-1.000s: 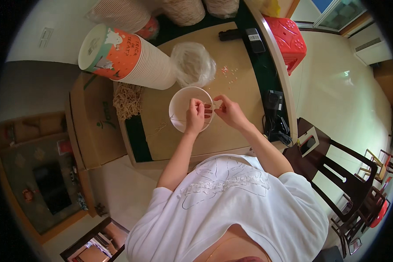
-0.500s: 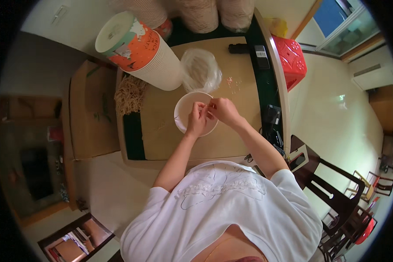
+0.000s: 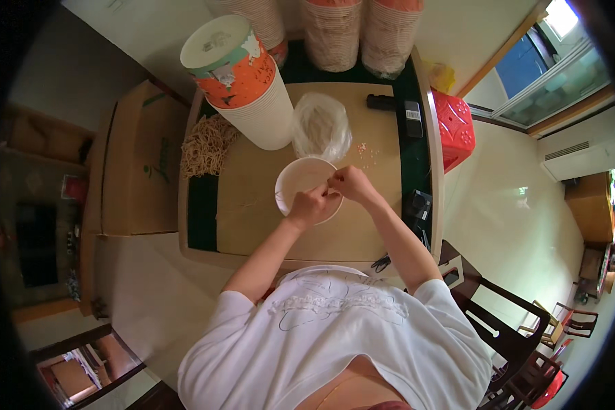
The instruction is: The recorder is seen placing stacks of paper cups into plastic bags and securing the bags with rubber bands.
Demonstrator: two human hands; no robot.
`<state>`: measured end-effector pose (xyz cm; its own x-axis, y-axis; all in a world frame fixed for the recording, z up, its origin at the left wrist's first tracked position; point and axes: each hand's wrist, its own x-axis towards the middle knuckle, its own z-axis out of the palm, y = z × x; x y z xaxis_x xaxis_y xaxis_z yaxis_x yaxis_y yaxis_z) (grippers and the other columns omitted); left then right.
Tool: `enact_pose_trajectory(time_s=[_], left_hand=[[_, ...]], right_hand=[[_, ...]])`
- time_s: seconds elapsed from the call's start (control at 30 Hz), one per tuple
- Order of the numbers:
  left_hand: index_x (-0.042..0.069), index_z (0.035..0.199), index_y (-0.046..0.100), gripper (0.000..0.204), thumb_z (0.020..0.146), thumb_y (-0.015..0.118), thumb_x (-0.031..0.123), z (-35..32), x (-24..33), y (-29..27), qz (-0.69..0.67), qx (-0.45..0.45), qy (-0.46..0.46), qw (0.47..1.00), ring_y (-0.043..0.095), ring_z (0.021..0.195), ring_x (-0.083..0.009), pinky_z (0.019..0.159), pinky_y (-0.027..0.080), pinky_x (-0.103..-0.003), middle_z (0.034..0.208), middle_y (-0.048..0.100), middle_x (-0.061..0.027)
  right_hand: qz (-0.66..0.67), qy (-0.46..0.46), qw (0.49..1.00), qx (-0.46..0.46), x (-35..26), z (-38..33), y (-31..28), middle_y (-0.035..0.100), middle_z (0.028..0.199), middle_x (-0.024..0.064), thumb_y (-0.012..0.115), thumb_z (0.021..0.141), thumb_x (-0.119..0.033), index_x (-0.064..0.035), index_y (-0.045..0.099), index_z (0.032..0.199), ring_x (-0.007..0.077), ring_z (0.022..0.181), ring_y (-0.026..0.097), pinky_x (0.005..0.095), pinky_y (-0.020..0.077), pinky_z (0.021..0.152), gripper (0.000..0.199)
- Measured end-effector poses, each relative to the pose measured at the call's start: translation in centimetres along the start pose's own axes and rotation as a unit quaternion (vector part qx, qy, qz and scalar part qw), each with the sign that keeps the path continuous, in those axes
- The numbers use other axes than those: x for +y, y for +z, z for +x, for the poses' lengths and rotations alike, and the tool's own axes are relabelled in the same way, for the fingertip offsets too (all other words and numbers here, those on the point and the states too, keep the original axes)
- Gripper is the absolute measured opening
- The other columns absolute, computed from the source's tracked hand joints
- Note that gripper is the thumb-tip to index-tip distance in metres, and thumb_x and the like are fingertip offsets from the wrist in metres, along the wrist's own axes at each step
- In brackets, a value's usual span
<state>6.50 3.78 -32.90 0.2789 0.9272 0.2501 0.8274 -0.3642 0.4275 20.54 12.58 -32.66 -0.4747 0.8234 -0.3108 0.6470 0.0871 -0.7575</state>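
- White bucket point(image 3: 290, 179): one, standing on the brown board point(image 3: 253, 236), opening facing up; your hands are covering its right side and near part.
- Step in hand, as judged: close fingertip work at the right side of the bucket rim; whatever small thing your fingertips are hiding is too covered to name.
- Working well: you are doing best by keeping the bucket's base flat, pressing lightly so that the thin-looking wall is not denting.
- Working well: you are gaining control by letting one hand steady the rim and the other do the fine moving, both pinches staying near each other.
- Clearance: you are wisely leaving the clear plastic bag point(image 3: 321, 124) just beyond the bucket, and the scattered pale bits point(image 3: 366, 154) to its far right, out of your elbows' way.
- Left hand point(image 3: 313, 206): you are holding it over the near part of the opening, back of the hand up, fingers bending rightward; whether they are clamping anything, you cannot tell from this view.
- Right hand point(image 3: 352, 183): you are holding it at the right rim, knuckles up, fingertips bunching close to the left ones; what lies between them, if anything, you cannot tell.
- Forearms point(image 3: 402, 232): two, converging on the bucket, elbows bending outward.
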Motion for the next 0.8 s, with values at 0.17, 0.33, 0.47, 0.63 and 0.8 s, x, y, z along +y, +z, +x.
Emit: enact_pose_trajectory(time_s=[0.17,0.33,0.47,0.63,0.8], left_hand=[[0.009,0.078,0.060,0.008,0.080,0.061,0.017,0.9,0.0,0.1,0.015,0.102,0.043,0.994,0.060,0.063,-0.0217,0.051,0.048,-0.035,0.071,0.055,-0.0054],[0.009,0.075,0.059,0.008,0.080,0.061,0.014,0.9,-0.4,0.9,0.073,0.080,0.071,0.992,0.059,0.062,-0.0214,0.050,0.046,-0.035,0.073,0.054,-0.0055],[0.007,0.077,0.060,0.008,0.079,0.063,0.014,0.6,-0.6,1.6,0.028,0.097,0.053,0.993,0.058,0.062,-0.0209,0.050,0.046,-0.034,0.073,0.053,-0.0058],[0.005,0.080,0.061,0.011,0.081,0.065,0.015,0.4,-1.3,2.8,-0.233,0.117,-0.126,0.957,0.056,0.060,-0.0138,0.050,0.044,-0.028,0.075,0.055,-0.0033],[0.008,0.087,0.061,0.013,0.089,0.059,0.021,0.7,-2.5,1.9,-0.677,-0.051,-0.455,0.576,0.043,0.053,-0.0053,0.041,0.028,-0.019,0.067,0.047,0.0055]], right_hand=[[-0.011,0.009,1.000,-0.005,0.6,0.3,0.3,0.064,0.072,0.0165,0.060,0.075,-0.027,-0.0073,0.069,0.080,0.0311,0.068,0.063,0.0390,0.0497,0.063,0.022],[0.047,0.008,0.999,0.007,1.5,0.1,0.5,0.064,0.070,0.0146,0.061,0.075,-0.024,-0.0058,0.068,0.081,0.0263,0.067,0.064,0.0353,0.0499,0.063,0.020],[0.099,0.020,0.995,0.023,2.4,-0.3,1.2,0.066,0.071,0.0121,0.063,0.074,-0.021,-0.0040,0.068,0.083,0.0204,0.067,0.064,0.0327,0.0496,0.062,0.019],[0.211,-0.045,0.974,0.075,2.6,-1.2,2.0,0.057,0.062,0.0018,0.064,0.078,-0.007,-0.0004,0.065,0.085,0.0062,0.058,0.048,0.0230,0.0402,0.052,0.009],[0.214,-0.055,0.965,0.138,2.8,-2.6,3.3,0.055,0.062,0.0029,0.065,0.080,-0.009,-0.0013,0.066,0.086,0.0081,0.057,0.048,0.0245,0.0400,0.052,0.010]])
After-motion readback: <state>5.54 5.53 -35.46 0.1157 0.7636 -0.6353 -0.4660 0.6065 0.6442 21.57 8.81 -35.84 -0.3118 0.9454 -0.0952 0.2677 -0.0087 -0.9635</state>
